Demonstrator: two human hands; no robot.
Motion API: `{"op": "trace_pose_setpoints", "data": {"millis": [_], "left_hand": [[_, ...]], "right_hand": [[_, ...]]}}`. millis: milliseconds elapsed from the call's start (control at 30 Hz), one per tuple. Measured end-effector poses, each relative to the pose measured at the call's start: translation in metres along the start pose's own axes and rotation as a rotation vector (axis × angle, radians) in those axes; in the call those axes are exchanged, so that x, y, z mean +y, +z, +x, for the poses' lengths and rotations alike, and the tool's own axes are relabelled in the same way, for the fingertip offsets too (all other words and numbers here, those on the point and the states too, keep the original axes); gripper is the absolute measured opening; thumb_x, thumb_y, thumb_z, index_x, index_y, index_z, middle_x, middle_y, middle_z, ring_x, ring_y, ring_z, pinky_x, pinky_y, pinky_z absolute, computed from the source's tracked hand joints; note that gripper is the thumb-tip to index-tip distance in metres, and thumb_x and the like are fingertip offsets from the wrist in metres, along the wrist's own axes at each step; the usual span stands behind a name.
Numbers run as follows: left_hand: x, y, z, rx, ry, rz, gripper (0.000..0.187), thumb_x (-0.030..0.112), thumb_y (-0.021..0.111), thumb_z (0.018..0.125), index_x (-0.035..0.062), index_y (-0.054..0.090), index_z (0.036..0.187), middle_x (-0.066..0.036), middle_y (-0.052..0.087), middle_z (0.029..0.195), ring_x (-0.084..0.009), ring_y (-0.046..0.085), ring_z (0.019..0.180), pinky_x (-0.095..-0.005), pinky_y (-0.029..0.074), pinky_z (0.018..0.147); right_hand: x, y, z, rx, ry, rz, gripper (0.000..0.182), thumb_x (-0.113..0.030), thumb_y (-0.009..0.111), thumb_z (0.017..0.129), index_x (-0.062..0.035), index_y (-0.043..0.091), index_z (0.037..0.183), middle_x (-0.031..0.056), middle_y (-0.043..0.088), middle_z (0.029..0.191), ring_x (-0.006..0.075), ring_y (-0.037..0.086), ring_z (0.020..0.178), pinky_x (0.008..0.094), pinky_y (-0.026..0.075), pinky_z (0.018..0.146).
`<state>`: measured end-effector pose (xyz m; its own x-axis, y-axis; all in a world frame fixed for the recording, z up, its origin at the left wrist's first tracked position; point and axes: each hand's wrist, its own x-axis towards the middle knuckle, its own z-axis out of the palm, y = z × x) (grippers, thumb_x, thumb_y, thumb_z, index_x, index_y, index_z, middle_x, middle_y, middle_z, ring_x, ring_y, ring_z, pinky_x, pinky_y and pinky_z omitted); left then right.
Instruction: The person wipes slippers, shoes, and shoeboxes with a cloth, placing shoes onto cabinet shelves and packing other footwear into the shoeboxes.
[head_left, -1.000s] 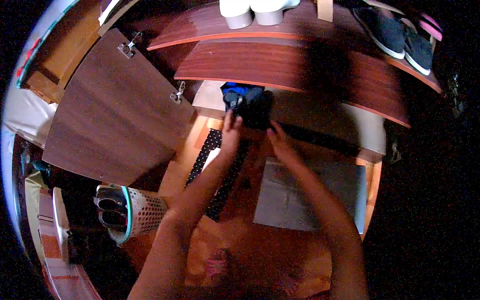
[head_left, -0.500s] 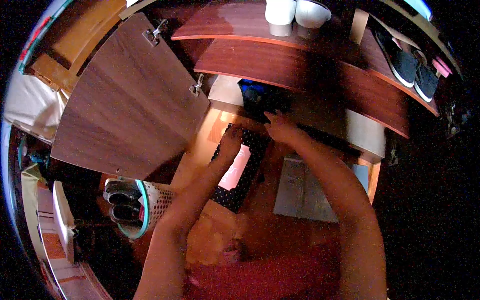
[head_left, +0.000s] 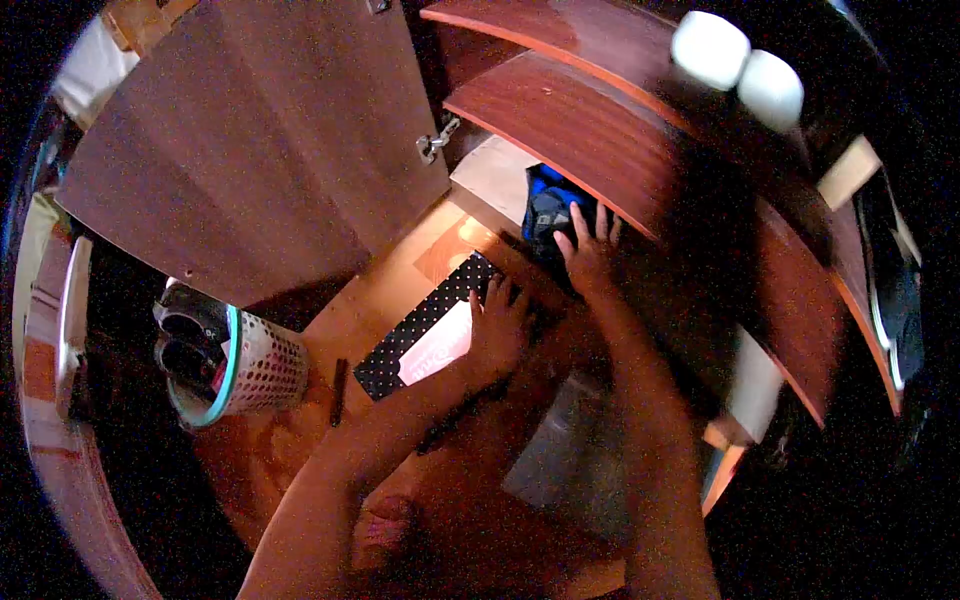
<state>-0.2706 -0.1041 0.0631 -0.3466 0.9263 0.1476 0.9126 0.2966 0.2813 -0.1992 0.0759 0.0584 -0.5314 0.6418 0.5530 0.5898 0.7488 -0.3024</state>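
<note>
My left hand (head_left: 500, 325) lies over the upper end of a black box (head_left: 425, 308) with white dots. Its fingers are stretched out, and it partly covers the box's pink label (head_left: 436, 350). The box rests on the floor in front of the cabinet. Farther in, my right hand (head_left: 592, 250) has its fingers spread at a dark item with blue parts (head_left: 548, 215), under the lowest visible shelf. The fingertips seem to touch this item, whose kind I cannot make out. Part of it is hidden by shadow and the shelf edge.
A brown cabinet door (head_left: 260, 150) stands open at left. Below it is a dotted basket (head_left: 265, 365) with dark shoes (head_left: 195, 330). White shoes (head_left: 712, 50) sit on the upper shelf (head_left: 590, 50). A grey flat sheet (head_left: 570, 450) lies near my right forearm. A dark stick (head_left: 339, 392) is by the basket.
The view has swung and tilted. My right hand has moved onto the blue and dark item with fingers spread. The dotted box is turned more to the slant, with my left hand flatter over it.
</note>
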Motion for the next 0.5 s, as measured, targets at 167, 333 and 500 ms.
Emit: {"op": "trace_pose_setpoints", "data": {"millis": [167,333,500], "left_hand": [[-0.006,-0.018,-0.002,-0.040,0.008,0.000,0.045,0.025,0.049,0.083,0.0074,0.042,0.123,-0.020,0.030,0.132,-0.0332,0.020,0.128,-0.0590,0.010,0.099],[-0.030,-0.057,0.000,-0.003,-0.146,-0.162,0.052,0.026,0.054,0.079,0.0097,0.040,0.126,-0.018,0.031,0.133,-0.0327,0.022,0.128,-0.0593,0.011,0.100],[-0.055,-0.065,-0.009,-0.025,-0.219,-0.122,0.073,0.033,0.067,0.066,0.0130,0.037,0.129,-0.016,0.031,0.134,-0.0337,0.023,0.128,-0.0592,0.011,0.100]], "right_hand": [[0.006,0.022,0.007,-0.100,0.114,-0.073,0.057,-0.043,0.058,0.076,-0.0158,0.044,0.125,0.0212,0.026,0.136,0.0477,0.024,0.120,0.0566,0.022,0.097],[0.028,0.048,0.071,-0.458,0.559,-0.078,0.061,-0.050,0.046,0.080,-0.0142,0.039,0.129,0.0239,0.036,0.129,0.0438,0.034,0.117,0.0479,0.025,0.100],[-0.033,0.056,0.104,-0.655,0.391,-0.231,0.086,-0.075,0.024,0.073,-0.0171,0.020,0.137,0.0143,0.014,0.142,0.0369,0.007,0.131,0.0505,0.005,0.104]]}}
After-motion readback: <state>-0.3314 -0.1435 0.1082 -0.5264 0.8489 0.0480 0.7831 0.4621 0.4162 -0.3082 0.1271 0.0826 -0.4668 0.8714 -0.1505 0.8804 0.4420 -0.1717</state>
